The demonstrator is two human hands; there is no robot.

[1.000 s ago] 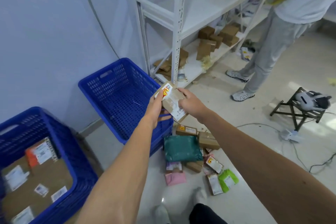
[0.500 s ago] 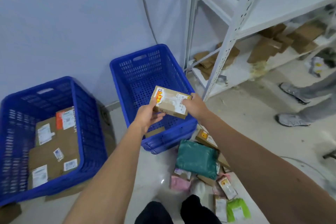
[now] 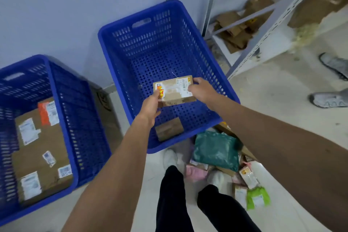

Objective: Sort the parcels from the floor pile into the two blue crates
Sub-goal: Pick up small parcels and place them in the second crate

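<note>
1. Head view, hands: the left hand [image 3: 150,106] grips the left end of a small cardboard parcel [image 3: 174,89], thumb on its top face. The right hand [image 3: 202,90] grips the right end, fingers closed over the white shipping label. The parcel is held roughly level above the interior of the right blue crate [image 3: 116,58], clear of the crate floor.
2. Right blue crate: stands at 12 o'clock from the person, against the wall. One small brown box [image 3: 169,131] lies on its floor at the near wall.
3. Left blue crate [image 3: 62,118]: at 9 o'clock, beside the right crate. It holds a large cardboard box [image 3: 37,149] bearing several white labels and an orange one.
4. Floor pile [image 3: 235,167]: at 4 o'clock, just beside the right crate's near corner. It includes a green mailer bag [image 3: 215,149], a pink packet [image 3: 195,173] and a lime-green packet [image 3: 258,198].
5. Surroundings: a white metal shelf rack [image 3: 263,43] at 2 o'clock carries brown boxes. Another person's grey shoes [image 3: 327,99] stand at 3 o'clock.
</note>
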